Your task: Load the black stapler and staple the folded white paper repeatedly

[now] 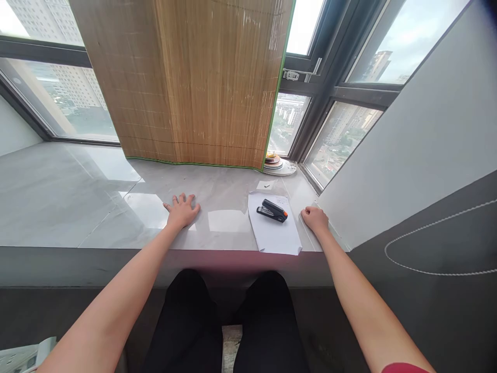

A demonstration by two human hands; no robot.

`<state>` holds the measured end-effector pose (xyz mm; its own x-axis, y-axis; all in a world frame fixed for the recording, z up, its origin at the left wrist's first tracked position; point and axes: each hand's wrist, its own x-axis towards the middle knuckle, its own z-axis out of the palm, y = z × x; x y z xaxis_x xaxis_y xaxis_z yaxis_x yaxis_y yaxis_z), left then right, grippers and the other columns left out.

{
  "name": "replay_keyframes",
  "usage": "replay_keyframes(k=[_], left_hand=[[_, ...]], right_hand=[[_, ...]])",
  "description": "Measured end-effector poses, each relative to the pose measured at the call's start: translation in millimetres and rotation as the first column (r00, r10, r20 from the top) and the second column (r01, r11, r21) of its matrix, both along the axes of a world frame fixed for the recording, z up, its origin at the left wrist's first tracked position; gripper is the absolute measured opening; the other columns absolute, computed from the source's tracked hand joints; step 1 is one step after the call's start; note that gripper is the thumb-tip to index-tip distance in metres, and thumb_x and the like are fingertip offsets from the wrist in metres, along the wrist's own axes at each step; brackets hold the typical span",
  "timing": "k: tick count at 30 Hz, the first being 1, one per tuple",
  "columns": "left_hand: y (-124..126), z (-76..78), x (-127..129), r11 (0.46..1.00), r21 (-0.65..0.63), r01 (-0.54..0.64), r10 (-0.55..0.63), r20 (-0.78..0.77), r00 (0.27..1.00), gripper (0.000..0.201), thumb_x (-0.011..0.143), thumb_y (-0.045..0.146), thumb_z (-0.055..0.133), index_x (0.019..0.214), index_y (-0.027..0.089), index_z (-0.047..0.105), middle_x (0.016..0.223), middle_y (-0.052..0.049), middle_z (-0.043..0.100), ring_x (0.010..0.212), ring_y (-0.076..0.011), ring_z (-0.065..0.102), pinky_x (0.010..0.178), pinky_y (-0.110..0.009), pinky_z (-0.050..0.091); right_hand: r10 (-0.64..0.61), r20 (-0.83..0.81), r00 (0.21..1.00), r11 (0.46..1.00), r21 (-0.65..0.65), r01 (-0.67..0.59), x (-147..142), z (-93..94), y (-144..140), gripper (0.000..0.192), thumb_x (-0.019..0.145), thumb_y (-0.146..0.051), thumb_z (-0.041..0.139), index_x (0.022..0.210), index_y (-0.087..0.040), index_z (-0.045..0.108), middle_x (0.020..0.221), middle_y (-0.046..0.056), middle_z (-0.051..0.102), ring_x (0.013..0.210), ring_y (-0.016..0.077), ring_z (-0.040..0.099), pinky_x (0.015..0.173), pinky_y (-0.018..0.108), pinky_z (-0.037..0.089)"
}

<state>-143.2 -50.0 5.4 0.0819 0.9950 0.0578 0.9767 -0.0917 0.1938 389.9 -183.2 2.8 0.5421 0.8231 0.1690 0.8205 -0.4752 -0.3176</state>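
Note:
My left hand (182, 212) lies on the grey marble-look sill (217, 189) with its fingers spread, and nothing is in it. Over to the right, my right hand (315, 218) rests on the sill as a closed fist, with no object showing in it. Between the two hands, nearer the right one, are sheets of white paper (276, 239) whose bottom edge reaches the sill's front edge. A black stapler (272, 211) with an orange tip lies on top of the paper, and neither hand touches it.
A bamboo blind (217, 88) with green edging hangs down to the sill at the back. Behind its right corner sits a stack of plates (277, 166). A small dark piece (266, 185) lies beyond the paper. A white beaded cord (404, 239) loops at the right wall.

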Motion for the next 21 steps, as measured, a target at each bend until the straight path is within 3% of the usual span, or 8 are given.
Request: replay_keyframes(k=[3,5,8,11,14,18,21], left_hand=[[-3.8,3.2,3.6,1.000,0.009,-0.030,0.030,0.008,1.000,0.066,0.107,0.053,0.036,0.165,0.024,0.051,0.178,-0.021,0.034,0.164,-0.0498,0.025,0.126,-0.082,0.018],[-7.2,5.8,0.6,0.996,0.047,-0.074,0.072,0.033,0.997,0.063,0.108,0.045,0.037,0.164,0.020,0.052,0.179,-0.022,0.031,0.162,-0.0450,0.034,0.130,-0.069,0.026],[-13.4,10.2,-22.1,0.990,0.093,-0.107,0.104,0.042,0.994,0.062,0.106,0.032,0.039,0.165,0.016,0.050,0.179,-0.022,0.031,0.157,-0.0387,0.043,0.130,-0.054,0.034],[-21.3,13.0,-60.5,0.972,0.102,-0.212,0.215,-0.016,0.976,0.062,0.107,0.036,0.038,0.165,0.017,0.050,0.179,-0.022,0.030,0.165,-0.0445,0.029,0.131,-0.068,0.024],[-27.5,11.7,-88.7,0.944,0.042,-0.326,0.327,-0.011,0.945,0.065,0.109,0.047,0.030,0.163,0.017,0.051,0.177,-0.025,0.033,0.165,-0.0508,0.024,0.128,-0.078,0.019],[-27.7,7.1,-92.7,0.937,0.060,-0.345,0.346,-0.009,0.938,0.064,0.107,0.046,0.031,0.157,0.014,0.054,0.169,-0.029,0.042,0.161,-0.0543,0.029,0.124,-0.082,0.021],[-26.8,5.8,-88.0,0.936,0.080,-0.344,0.346,-0.014,0.938,0.062,0.106,0.044,0.032,0.155,0.014,0.055,0.167,-0.029,0.044,0.159,-0.0536,0.031,0.124,-0.081,0.022]], right_hand=[[0.004,0.062,0.998,0.997,-0.072,0.000,-2.1,-6.4,3.1,0.027,0.094,-0.029,0.056,0.074,-0.021,0.073,0.083,0.013,0.072,0.086,0.0282,0.067,0.072,0.034,0.041],[0.009,0.090,0.996,0.995,-0.100,0.000,-4.5,-7.5,3.6,0.029,0.097,-0.029,0.054,0.080,-0.021,0.076,0.086,0.014,0.074,0.088,0.0293,0.068,0.073,0.035,0.042],[0.040,0.115,0.993,0.994,-0.106,-0.028,-7.8,-6.2,5.6,0.032,0.102,-0.032,0.050,0.089,-0.020,0.076,0.091,0.015,0.074,0.091,0.0296,0.068,0.076,0.036,0.044],[0.151,0.142,0.978,0.989,-0.020,-0.150,-15.8,-4.5,19.5,0.028,0.102,-0.028,0.049,0.106,-0.020,0.075,0.107,0.016,0.074,0.105,0.0306,0.066,0.086,0.038,0.049],[0.348,0.158,0.924,0.925,0.102,-0.366,-28.9,-2.9,49.2,0.040,0.096,-0.013,0.047,0.129,-0.017,0.069,0.130,0.019,0.070,0.125,0.0324,0.061,0.103,0.043,0.052],[0.551,0.110,0.827,0.818,0.121,-0.562,-45.0,-0.2,96.6,0.051,0.102,-0.020,0.042,0.150,-0.018,0.059,0.158,0.016,0.058,0.145,0.0304,0.052,0.124,0.047,0.043],[0.576,0.070,0.815,0.816,0.024,-0.578,-57.9,-0.4,124.0,0.059,0.108,-0.036,0.040,0.162,-0.015,0.048,0.174,0.016,0.043,0.160,0.0297,0.040,0.133,0.048,0.033]])
